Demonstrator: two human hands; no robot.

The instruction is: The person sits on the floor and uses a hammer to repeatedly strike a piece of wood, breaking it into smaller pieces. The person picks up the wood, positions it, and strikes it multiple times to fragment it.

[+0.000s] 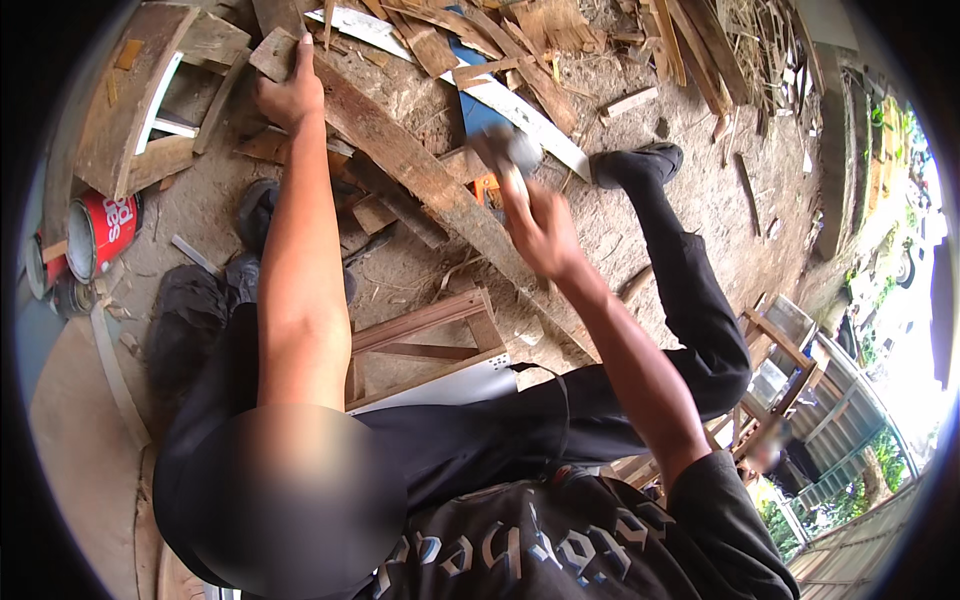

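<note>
In the upper left, my left hand (290,92) is closed around a short block of weathered wood (272,56), its thumb pointing up along the side. The block sits beside the upper end of a long, rough plank (430,190) that slants down to the right across the ground. My right hand (545,232) grips a hammer by its pale handle, and the grey hammer head (508,150) is raised and slightly blurred by motion. The hammer appears above the plank's right side; whether it touches anything I cannot tell.
Splintered boards (560,30) and a white strip (500,105) lie at the far side. Left are a wooden crate-like frame (125,100) and a red can (105,235). A wooden frame (430,325) rests near my legs. My black-shoed foot (640,165) is to the right.
</note>
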